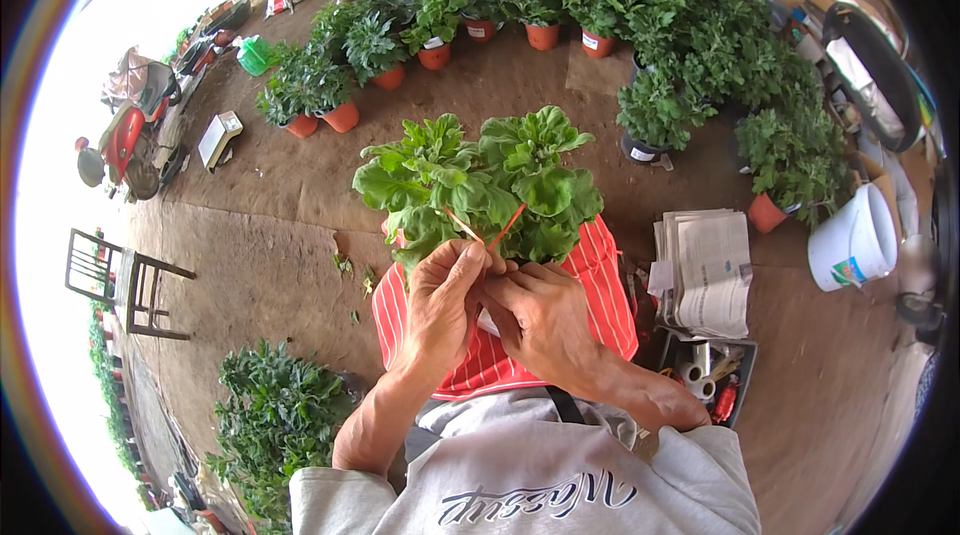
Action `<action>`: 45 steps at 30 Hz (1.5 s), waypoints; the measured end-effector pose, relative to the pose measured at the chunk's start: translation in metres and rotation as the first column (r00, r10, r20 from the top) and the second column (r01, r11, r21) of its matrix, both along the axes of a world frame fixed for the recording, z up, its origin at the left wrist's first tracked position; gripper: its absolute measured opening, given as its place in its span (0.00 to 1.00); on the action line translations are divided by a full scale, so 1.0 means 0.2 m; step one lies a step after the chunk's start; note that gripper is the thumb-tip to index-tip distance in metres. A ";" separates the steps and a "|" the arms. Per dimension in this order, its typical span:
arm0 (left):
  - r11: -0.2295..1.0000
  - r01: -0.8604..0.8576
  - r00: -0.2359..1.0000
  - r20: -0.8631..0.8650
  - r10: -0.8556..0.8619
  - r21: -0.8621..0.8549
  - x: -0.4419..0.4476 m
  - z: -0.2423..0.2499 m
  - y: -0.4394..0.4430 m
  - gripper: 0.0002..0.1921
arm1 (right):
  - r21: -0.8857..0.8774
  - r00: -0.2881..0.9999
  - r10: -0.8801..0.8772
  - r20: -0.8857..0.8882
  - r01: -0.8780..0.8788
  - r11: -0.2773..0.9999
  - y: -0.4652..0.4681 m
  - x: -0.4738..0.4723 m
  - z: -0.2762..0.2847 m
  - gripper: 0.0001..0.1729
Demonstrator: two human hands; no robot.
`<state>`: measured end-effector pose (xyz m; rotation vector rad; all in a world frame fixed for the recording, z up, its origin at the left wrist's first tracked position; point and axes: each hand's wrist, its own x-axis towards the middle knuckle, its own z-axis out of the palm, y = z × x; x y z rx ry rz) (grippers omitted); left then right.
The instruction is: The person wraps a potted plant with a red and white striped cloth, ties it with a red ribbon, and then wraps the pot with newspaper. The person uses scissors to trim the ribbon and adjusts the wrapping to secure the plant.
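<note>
A leafy green plant [540, 186] stands in front of me above a red-and-white striped apron [600, 295] over my lap. My left hand [442, 302] and my right hand [551, 306] meet at its near side, thumbs and fingertips pinched close together. Between them they grip a thin orange tie [508, 226], whose two ends rise in a V against the leaves. The spot where the tie is held is covered by my fingers. The plant's lower stems and any pot are hidden behind my hands.
Potted plants [540, 25] in orange and dark pots curve around the far side. To my right are folded newspapers [705, 272], a bin of rolls [739, 377] and a white bucket [855, 242]. Another plant [277, 415] and a wooden chair [131, 284] stand left.
</note>
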<state>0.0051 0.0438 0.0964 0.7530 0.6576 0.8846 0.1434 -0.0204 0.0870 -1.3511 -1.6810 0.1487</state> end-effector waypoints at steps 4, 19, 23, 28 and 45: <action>0.988 -0.054 0.989 -0.128 0.073 0.146 -0.02 -0.01 -0.01 0.10 | 0.016 0.994 -0.035 -0.105 0.037 0.999 -0.02 0.07 0.11 0.03; 0.658 0.162 0.748 -0.527 0.404 0.735 -0.01 0.02 -0.04 0.02 | -0.466 0.678 -0.084 -0.730 -0.404 0.787 0.25 0.15 0.08 0.09; 0.743 0.123 0.754 -0.549 0.361 0.658 -0.03 0.13 -0.01 0.03 | -0.329 0.849 -0.012 -0.529 -0.192 0.925 0.20 0.12 0.08 0.07; 0.636 0.262 0.699 -0.598 0.394 0.726 -0.04 0.19 0.11 0.03 | -0.329 0.798 -0.011 -0.603 -0.236 0.914 0.14 0.07 0.06 0.05; 0.568 0.564 0.558 -0.783 0.274 0.600 -0.06 0.26 0.21 0.05 | -0.170 0.925 -0.037 -0.378 -0.030 0.985 0.12 0.10 -0.01 0.09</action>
